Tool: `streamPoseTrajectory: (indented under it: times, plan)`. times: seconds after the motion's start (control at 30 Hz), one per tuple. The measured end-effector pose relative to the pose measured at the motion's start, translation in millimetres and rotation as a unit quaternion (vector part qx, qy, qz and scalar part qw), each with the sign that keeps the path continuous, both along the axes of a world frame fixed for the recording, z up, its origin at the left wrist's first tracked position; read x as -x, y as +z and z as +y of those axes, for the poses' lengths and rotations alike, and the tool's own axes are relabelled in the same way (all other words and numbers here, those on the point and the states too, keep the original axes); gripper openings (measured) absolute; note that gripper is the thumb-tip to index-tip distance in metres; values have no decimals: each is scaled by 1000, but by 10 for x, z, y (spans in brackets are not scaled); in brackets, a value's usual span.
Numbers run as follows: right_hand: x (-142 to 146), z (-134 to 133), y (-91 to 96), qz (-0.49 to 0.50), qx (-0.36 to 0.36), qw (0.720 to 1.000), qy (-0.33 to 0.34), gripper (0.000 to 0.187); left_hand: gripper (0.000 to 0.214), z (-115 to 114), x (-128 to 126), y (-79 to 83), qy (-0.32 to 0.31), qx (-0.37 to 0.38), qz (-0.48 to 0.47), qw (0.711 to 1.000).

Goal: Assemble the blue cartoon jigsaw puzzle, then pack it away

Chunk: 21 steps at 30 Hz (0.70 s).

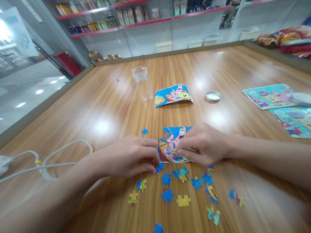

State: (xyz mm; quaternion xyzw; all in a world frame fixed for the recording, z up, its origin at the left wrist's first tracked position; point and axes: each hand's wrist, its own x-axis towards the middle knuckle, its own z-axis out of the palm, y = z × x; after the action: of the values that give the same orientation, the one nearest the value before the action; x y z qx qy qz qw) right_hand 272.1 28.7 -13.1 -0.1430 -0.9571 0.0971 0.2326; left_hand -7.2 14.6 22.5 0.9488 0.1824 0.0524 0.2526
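Note:
A partly joined jigsaw puzzle point(171, 146) with a pink cartoon figure lies flat on the wooden table, between my hands. My left hand point(137, 155) rests at its left edge with bent fingers; whatever is under the fingertips is hidden. Over the puzzle's right part is my right hand point(203, 145), thumb and forefinger pinched together at its surface; I cannot make out a piece between them. Loose puzzle pieces lie nearer to me, among them a blue piece point(167, 195) and a yellow piece point(183, 200). One more blue piece point(145, 131) lies beyond my left hand.
Behind the puzzle stand a clear plastic cup point(143, 84), a curved picture card point(173, 95) and a round metal lid point(213, 96). Finished-looking picture sheets point(268, 95) lie at right. A white cable point(63, 150) runs along the left. Stocked shelves point(142, 1) stand past the table.

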Motion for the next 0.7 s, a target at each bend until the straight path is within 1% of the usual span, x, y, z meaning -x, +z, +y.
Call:
streamPoseTrajectory:
  times: [0.13,0.2,0.3,0.4,0.5,0.57,0.63,0.67,0.7]
  plan:
    - [-4,0,-10,3,2,1000,6,26,6,-34,-13,45,4,3,27,1000]
    - [-7,-3,-4,-2,6,1000,6,21,13,-46,-20,58,1,2,31,1000]
    - [-9,-12,11,-17,11,1000,5,17,25,-51,-29,34,-10,-19,19,1000]
    - [-6,-17,20,-35,14,999,7,16,25,-48,-33,-11,-13,-29,9,999]
    - [0,-17,20,-53,19,998,4,16,24,-54,-42,-18,-3,1,5,1000]
    - [2,-14,15,-55,18,998,2,16,16,-65,-58,-6,5,34,-8,999]
    - [3,-11,9,-55,17,998,3,16,8,-71,-85,-13,31,73,-40,996]
    - [2,-9,5,-55,17,998,4,15,11,-68,-102,-31,63,85,-64,992]
    - [1,-8,1,-56,19,998,5,15,14,-61,-121,-62,110,89,-92,986]
